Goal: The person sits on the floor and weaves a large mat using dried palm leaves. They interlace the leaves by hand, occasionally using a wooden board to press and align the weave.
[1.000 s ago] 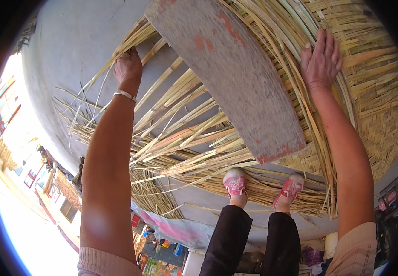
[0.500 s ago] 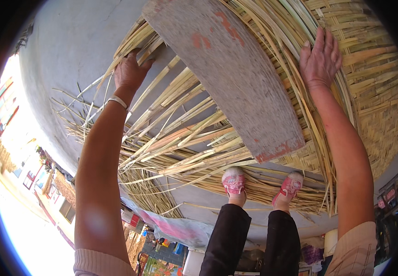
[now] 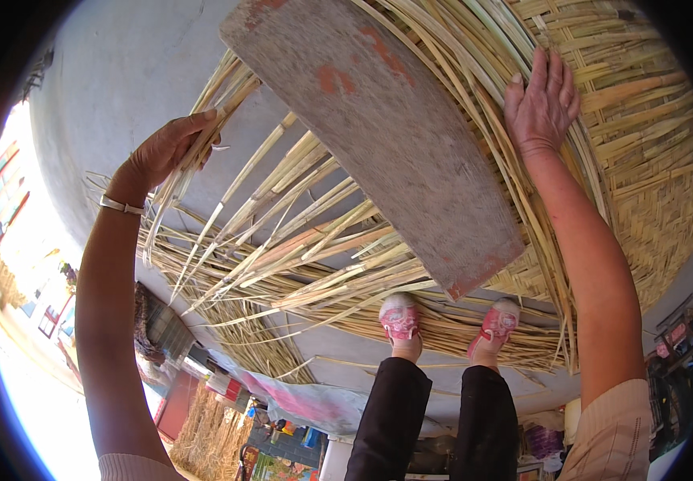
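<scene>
Lettering, labels, brands, numbers, signs: none legible, near or far, left or right.

A plank (image 3: 394,144) lies along the left edge of a mat (image 3: 651,200), strips (image 3: 362,280) extending leftward from beneath.

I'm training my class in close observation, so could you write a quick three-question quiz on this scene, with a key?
1. True or false: the pale band is on the left wrist.
2. What does the left hand hold? A) a knife; B) a bundle of strips; C) a hammer.
3. Fill in: the greyish board lies between the left hand and the ____.

Key: 1. True. 2. B. 3. Right hand.
</scene>
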### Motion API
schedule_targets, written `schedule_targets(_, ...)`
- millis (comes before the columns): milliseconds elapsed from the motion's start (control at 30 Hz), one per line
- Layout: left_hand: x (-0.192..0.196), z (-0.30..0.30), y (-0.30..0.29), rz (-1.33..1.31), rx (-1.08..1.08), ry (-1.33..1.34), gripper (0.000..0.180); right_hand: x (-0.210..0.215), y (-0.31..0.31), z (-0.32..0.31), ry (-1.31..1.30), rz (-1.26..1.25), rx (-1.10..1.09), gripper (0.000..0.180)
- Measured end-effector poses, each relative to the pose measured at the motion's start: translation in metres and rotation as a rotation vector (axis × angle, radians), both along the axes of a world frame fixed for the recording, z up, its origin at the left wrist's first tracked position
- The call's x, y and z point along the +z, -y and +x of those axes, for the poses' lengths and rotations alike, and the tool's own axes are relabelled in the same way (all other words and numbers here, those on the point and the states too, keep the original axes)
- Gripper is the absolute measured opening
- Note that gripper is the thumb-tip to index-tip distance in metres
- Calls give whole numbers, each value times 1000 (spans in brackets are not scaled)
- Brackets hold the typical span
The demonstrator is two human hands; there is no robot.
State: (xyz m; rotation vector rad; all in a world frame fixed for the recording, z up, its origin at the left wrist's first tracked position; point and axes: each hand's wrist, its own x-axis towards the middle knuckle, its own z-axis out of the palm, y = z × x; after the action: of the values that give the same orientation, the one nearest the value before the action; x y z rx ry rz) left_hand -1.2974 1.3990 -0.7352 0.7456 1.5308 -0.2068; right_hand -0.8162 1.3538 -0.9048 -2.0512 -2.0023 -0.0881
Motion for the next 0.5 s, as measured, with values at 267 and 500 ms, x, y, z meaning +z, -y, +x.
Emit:
schedule_targets(267, -52, -3, 24, 75, -281, -403, 88, 2, 1, -1, 5, -2, 12, 59)
schedule_targets(500, -33, -52, 33, 157, -259, -356, 89, -4, 1, 1, 42, 19, 14, 59)
